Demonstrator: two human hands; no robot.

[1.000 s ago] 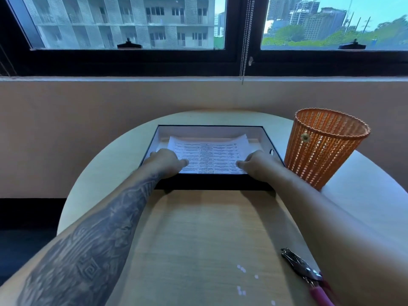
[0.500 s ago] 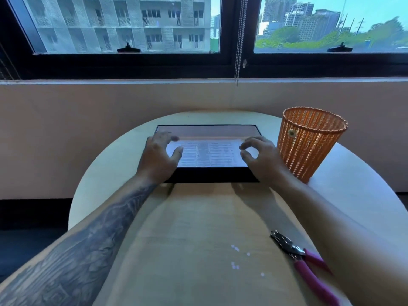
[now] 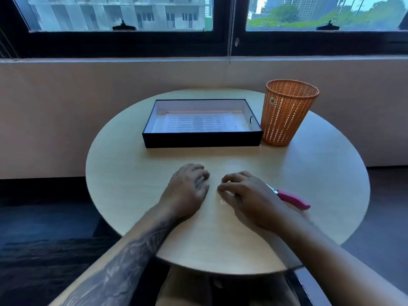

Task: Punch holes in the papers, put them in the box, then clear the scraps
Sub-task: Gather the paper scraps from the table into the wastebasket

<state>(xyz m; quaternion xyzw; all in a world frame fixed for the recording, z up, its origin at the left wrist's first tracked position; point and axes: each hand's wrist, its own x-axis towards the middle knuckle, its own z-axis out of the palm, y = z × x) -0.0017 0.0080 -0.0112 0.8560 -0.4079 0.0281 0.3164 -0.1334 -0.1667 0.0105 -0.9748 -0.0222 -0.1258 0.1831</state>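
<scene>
The printed papers (image 3: 198, 122) lie flat inside the black box (image 3: 202, 140) at the far side of the round table. My left hand (image 3: 187, 191) and my right hand (image 3: 247, 193) rest palm down on the tabletop near its middle, fingers curled and almost meeting, over the spot with the small white paper scraps (image 3: 223, 202). Most scraps are hidden under my fingers. I cannot see anything held in either hand. The pink-handled hole punch (image 3: 291, 198) lies just right of my right hand, its metal head hidden behind my wrist.
An orange mesh waste basket (image 3: 287, 113) stands upright against the box's right end. The round wooden table (image 3: 123, 173) drops off close on all sides. Beyond it are a low beige wall and a window.
Both hands have let go of the papers in the box and drawn back toward me to the table's middle, over the scraps. The camera has pulled back and now looks down more steeply.
</scene>
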